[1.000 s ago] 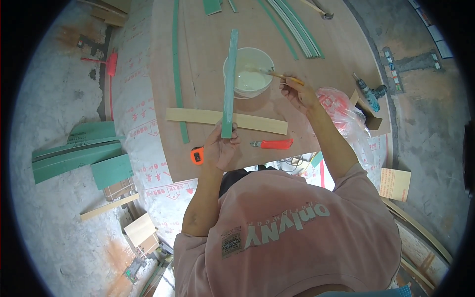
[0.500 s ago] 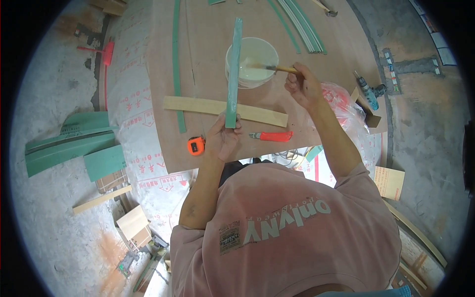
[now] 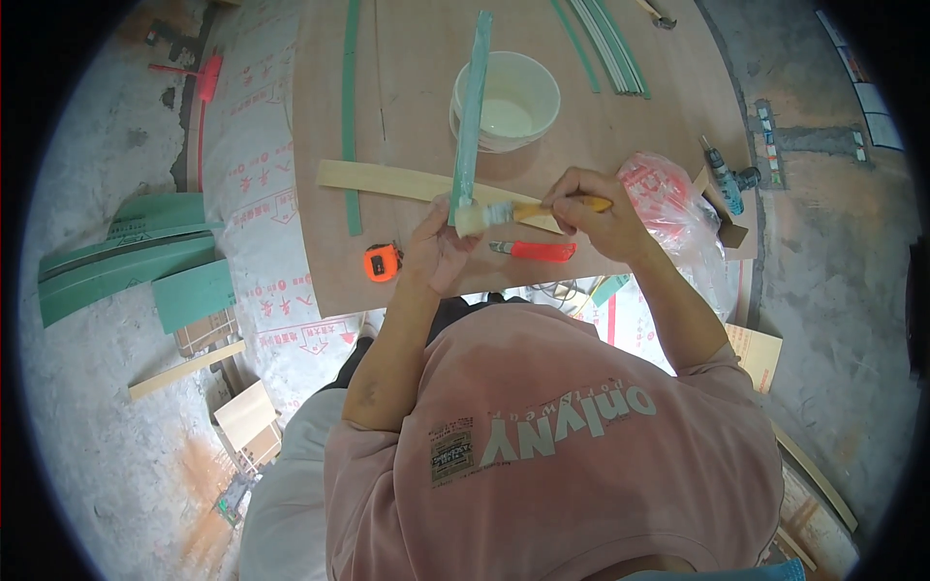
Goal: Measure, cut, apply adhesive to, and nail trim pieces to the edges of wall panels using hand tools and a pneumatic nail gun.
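Observation:
My left hand grips the near end of a narrow green strip, which points away from me and looks wet along its face. In my right hand is a paintbrush with a yellow wooden handle. Its pale bristles lie against the strip's near end, just by my left fingers. Beyond the strip stands a white bucket with pale liquid in the bottom; the strip hides part of its left side. A pale wooden slat lies crosswise beneath. Close to my hands are a red utility knife and an orange tape measure.
The brown board tabletop also bears a long green strip on the left and a bundle of strips at the far right. A clear plastic bag and a cordless drill are on the right. Green boards lie at left.
My right hand has brought the brush from over the bucket down and left onto the strip's near end. The left hand keeps its hold on the strip. The view has shifted slightly.

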The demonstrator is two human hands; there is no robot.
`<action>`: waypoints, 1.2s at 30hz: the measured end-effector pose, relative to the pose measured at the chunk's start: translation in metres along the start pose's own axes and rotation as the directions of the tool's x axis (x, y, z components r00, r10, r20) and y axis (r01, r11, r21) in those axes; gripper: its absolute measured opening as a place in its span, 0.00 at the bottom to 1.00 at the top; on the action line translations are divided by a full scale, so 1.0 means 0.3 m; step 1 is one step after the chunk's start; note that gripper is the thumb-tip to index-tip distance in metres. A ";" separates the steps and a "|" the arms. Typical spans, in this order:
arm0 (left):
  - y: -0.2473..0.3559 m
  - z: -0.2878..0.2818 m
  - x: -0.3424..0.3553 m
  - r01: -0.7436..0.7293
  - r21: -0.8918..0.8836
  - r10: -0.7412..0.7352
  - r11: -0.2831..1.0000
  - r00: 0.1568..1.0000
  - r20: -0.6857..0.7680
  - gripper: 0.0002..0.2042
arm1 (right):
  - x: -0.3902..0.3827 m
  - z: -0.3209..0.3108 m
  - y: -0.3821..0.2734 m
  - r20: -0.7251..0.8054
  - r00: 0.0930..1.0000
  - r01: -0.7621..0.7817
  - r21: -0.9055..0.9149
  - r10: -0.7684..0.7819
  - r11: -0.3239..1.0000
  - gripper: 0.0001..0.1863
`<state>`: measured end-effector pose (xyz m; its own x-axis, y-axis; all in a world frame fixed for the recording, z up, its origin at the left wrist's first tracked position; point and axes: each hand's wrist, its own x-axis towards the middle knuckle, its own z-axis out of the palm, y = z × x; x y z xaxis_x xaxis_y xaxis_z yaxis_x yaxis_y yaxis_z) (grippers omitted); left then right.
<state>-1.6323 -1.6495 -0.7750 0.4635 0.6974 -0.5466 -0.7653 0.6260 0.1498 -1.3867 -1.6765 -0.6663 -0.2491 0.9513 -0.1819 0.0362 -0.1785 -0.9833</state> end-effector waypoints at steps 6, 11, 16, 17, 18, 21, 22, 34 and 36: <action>0.000 -0.038 0.017 0.020 0.024 -0.026 0.999 0.972 0.234 0.14 | 0.140 -0.050 0.004 -0.211 0.964 0.141 -0.107 -0.161 0.984 0.06; 0.009 -0.034 0.023 -0.009 0.007 0.007 1.000 0.967 0.256 0.14 | 0.061 -0.009 -0.006 -0.155 0.977 0.120 -0.188 -0.150 0.975 0.06; 0.010 -0.018 0.010 -0.038 0.051 0.037 0.998 0.999 0.018 0.14 | -0.036 0.028 -0.069 0.081 0.990 0.137 -0.279 -0.119 0.950 0.05; 0.015 -0.037 0.016 -0.035 0.071 0.026 0.997 0.991 0.129 0.14 | -0.038 0.031 -0.080 0.136 0.986 0.131 -0.280 -0.096 0.951 0.05; 0.015 -0.023 0.017 -0.025 0.093 0.002 0.995 0.971 0.241 0.14 | -0.036 0.032 -0.087 0.128 0.987 0.128 -0.281 -0.095 0.951 0.05; 0.000 0.028 0.001 -0.034 0.073 0.034 0.997 0.999 0.002 0.13 | 0.000 0.033 -0.092 0.076 0.972 0.233 -0.260 -0.221 0.937 0.05; 0.005 0.019 0.006 -0.034 0.077 0.034 0.996 0.999 0.003 0.13 | 0.021 0.024 -0.088 0.068 0.969 0.246 -0.301 -0.237 0.921 0.05; 0.038 0.003 -0.001 0.006 0.139 -0.031 0.990 0.983 0.180 0.12 | -0.027 0.052 -0.088 0.170 0.968 0.225 -0.279 -0.182 0.934 0.04; 0.041 0.012 -0.004 -0.041 0.163 0.011 0.986 0.983 0.181 0.13 | -0.035 0.059 -0.104 0.115 0.981 0.178 -0.222 -0.156 0.959 0.04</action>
<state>-1.6407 -1.6414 -0.7695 0.5283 0.7557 -0.3870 -0.7003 0.6456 0.3047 -1.4024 -1.6854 -0.6335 -0.3608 0.9323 -0.0243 0.2056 0.0541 -0.9771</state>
